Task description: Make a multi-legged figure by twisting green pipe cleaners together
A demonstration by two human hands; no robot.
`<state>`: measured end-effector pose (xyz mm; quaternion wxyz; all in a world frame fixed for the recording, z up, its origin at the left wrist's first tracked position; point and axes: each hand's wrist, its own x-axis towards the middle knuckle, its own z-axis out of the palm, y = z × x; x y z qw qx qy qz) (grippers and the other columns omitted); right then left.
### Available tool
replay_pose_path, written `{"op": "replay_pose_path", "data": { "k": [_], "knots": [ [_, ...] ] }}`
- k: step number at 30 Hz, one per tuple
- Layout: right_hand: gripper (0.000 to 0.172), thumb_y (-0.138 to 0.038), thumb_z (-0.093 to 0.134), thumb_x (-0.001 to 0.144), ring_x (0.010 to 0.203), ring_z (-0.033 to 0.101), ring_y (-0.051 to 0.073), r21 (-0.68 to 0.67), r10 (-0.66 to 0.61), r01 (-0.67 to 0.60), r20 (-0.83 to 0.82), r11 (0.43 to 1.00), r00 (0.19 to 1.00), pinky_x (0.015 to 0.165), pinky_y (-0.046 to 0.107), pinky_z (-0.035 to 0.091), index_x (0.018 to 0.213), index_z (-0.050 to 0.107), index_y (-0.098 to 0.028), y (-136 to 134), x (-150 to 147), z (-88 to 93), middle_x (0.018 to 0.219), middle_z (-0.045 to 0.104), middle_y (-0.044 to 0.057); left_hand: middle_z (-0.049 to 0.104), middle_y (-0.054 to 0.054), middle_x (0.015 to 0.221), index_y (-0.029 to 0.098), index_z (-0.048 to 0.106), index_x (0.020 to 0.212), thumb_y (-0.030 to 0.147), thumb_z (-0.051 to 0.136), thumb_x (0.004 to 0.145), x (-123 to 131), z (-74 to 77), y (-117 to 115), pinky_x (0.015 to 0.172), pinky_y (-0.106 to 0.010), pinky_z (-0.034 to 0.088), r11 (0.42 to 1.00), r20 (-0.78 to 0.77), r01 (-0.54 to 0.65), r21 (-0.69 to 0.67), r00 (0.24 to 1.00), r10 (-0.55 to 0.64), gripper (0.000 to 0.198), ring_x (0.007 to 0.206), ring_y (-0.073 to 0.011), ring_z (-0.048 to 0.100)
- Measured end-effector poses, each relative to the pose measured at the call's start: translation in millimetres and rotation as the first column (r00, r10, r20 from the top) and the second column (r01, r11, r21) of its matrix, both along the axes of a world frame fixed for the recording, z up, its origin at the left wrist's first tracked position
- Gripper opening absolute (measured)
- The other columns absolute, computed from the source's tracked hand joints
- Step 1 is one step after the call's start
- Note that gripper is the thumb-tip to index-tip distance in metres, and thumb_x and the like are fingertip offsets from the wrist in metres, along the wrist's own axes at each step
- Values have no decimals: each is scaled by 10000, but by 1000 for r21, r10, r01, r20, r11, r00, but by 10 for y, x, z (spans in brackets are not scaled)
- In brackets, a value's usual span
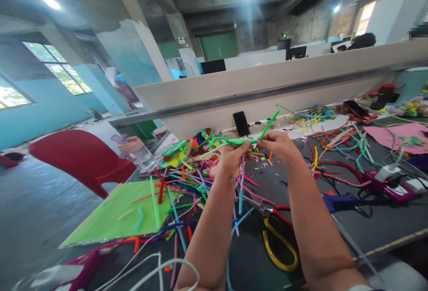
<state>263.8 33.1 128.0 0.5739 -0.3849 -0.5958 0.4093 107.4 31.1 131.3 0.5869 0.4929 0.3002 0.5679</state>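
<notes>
Both of my hands are raised over the middle of the cluttered table. Between the thumb and fingers of my left hand (233, 159) is a bright green pipe cleaner (270, 124), joined by paler green ones. My right hand (279, 146) pinches the same bright green strand, whose free end sticks up and to the right. A lilac and blue pipe cleaner (241, 193) hangs below my left hand; whether it is attached to the green ones I cannot tell. Under my right forearm lie scissors with red and yellow handles (281, 248).
Many loose pipe cleaners (190, 182) cover the table around a green sheet (123, 215). At right are a blue glue gun (339, 202), a purple power strip (397, 188) and a pink sheet (397, 137). A phone (241, 124) leans on the divider (284, 79); a red chair (83, 157) stands left.
</notes>
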Motion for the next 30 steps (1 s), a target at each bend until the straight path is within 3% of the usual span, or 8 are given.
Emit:
{"op": "replay_pose_path", "data": {
  "k": [5,12,19,26,30],
  "knots": [
    [230,-373,728,660,604,533,121,-27,84,-84,-10,996,996,586,255,399,709,680,-154,15,-21,-26,631,621,0,587,3,541,90,654,666,314,803,595,20,-33,9,377,-195,396,998,-10,-46,40,999,46,279,382,-67,496],
    [259,-406,691,698,551,463,88,-4,28,-28,18,1000,999,531,230,336,706,650,-150,-58,13,39,598,571,-25,546,15,519,101,626,626,339,781,626,-2,-62,34,385,-201,383,998,-63,-55,41,996,57,284,387,-63,477],
    [268,-414,694,695,572,497,95,2,25,-25,3,1000,1000,557,236,376,701,638,-152,-1,-7,-7,616,584,-18,462,48,510,110,560,586,253,806,593,17,-29,1,394,-180,294,998,-27,48,36,999,-47,285,421,-22,375],
    [231,-389,677,701,576,500,98,5,18,-18,32,1000,999,554,237,378,702,642,-160,-13,5,4,618,598,-17,330,73,447,149,432,518,217,795,597,21,-58,25,373,-189,171,997,-47,-77,-25,996,76,378,394,-8,246],
    [199,-350,645,709,542,477,94,1,24,-24,30,1000,999,531,233,350,656,625,-159,19,9,-21,579,577,-22,287,83,431,156,415,506,230,784,597,31,-45,5,368,-190,147,998,-53,-61,-15,997,60,387,386,-7,220]
  ]
}}
